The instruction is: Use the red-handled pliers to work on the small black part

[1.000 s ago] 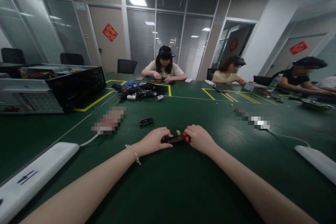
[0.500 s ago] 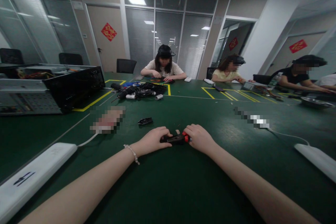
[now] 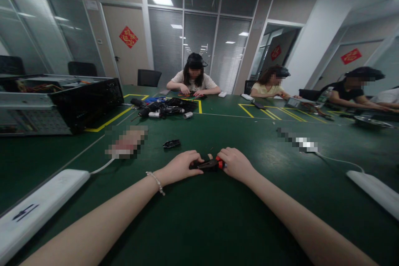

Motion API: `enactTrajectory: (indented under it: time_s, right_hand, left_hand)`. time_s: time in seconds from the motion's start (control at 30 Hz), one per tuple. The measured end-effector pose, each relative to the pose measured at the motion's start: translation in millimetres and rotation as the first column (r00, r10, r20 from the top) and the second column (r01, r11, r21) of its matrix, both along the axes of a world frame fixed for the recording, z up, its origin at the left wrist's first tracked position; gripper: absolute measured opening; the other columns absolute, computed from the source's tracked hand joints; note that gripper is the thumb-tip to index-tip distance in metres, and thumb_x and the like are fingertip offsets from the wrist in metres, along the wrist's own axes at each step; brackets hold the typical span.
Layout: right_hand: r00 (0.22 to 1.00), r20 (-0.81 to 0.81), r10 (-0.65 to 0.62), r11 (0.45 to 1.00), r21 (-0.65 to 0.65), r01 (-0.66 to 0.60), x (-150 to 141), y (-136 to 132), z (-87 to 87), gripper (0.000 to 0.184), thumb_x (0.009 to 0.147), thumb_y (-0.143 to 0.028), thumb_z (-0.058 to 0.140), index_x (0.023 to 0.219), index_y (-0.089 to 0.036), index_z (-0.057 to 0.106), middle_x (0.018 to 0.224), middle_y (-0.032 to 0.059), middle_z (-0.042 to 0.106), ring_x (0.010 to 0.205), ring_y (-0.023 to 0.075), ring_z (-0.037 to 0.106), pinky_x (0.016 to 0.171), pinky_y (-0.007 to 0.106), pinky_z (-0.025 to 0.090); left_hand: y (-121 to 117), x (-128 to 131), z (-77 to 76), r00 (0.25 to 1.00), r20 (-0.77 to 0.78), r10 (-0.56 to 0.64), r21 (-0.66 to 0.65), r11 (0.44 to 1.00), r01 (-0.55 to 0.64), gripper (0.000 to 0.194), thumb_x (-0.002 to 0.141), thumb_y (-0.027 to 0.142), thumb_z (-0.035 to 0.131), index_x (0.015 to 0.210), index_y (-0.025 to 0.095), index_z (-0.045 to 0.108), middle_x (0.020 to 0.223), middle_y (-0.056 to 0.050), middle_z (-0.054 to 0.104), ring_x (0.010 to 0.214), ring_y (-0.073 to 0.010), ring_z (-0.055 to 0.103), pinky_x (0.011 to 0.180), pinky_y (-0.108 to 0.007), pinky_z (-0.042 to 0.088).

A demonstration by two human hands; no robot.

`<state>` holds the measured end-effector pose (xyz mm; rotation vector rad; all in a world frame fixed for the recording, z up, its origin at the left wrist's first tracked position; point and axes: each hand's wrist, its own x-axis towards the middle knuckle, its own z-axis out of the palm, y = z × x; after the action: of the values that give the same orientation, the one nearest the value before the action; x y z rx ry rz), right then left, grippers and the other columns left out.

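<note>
My right hand [image 3: 236, 163] is closed around red-handled pliers [image 3: 220, 162], whose dark jaws point left. Facing it, my left hand [image 3: 180, 168] pinches a small black part [image 3: 193, 166] between thumb and fingers. The jaws meet or overlap this part; their exact contact is too dark to make out. Just beyond the pliers lies a small tan scrap [image 3: 210, 156]. A black plastic piece [image 3: 171, 144] rests on the green tabletop [image 3: 199, 216], beyond my left hand.
An open computer case [image 3: 90, 106] stands at the left. A pile of cables and parts [image 3: 168, 107] lies ahead. White power strips [image 3: 46, 203] flank my arms, with blurred-out devices on cords. Several people sit across the table, including one person [image 3: 195, 77] straight ahead.
Both hands keep nearly the same hold and position. The whole view has shifted very slightly.
</note>
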<state>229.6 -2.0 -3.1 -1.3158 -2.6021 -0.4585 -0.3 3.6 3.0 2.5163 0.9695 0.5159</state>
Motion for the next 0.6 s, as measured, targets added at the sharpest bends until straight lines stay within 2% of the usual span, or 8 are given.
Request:
enactTrajectory:
  time_s: [0.23,0.4,0.6]
  right_hand:
    - [1.000,0.014,0.009,1.000,0.019,-0.009,-0.1,-0.7,1.1,0.017,0.067,-0.010,0.051,0.082,-0.015,0.056,0.082,0.0048,0.057,0.074,0.0161,0.046,0.067,0.026,0.033]
    - [0.999,0.038,0.030,0.998,0.055,-0.032,-1.7,-3.2,5.0,0.020,0.066,-0.008,0.050,0.084,-0.014,0.056,0.085,0.0062,0.057,0.076,0.0167,0.046,0.068,0.027,0.033]
    - [1.000,0.009,0.018,1.000,0.023,-0.018,-1.7,-3.5,4.3,0.019,0.067,-0.009,0.050,0.084,-0.014,0.057,0.084,0.0062,0.057,0.075,0.0163,0.047,0.068,0.027,0.033]
  left_hand:
    - [-3.2,-0.3,5.0,1.000,-0.016,0.011,-0.021,1.000,-0.011,0.023,0.074,0.034,0.061,0.089,0.019,0.054,0.093,-0.001,0.052,0.084,-0.0175,0.051,0.070,-0.026,0.039]
    - [-1.5,-0.4,2.0,1.000,0.014,-0.011,-0.001,1.000,0.011,0.024,0.073,0.033,0.062,0.092,0.019,0.054,0.093,-0.002,0.053,0.083,-0.0177,0.051,0.070,-0.027,0.039]
    - [0.6,-1.6,-0.8,0.999,0.030,-0.033,-0.006,0.999,0.033,0.027,0.073,0.032,0.063,0.095,0.020,0.055,0.095,-0.002,0.055,0.087,-0.0184,0.051,0.075,-0.028,0.039]
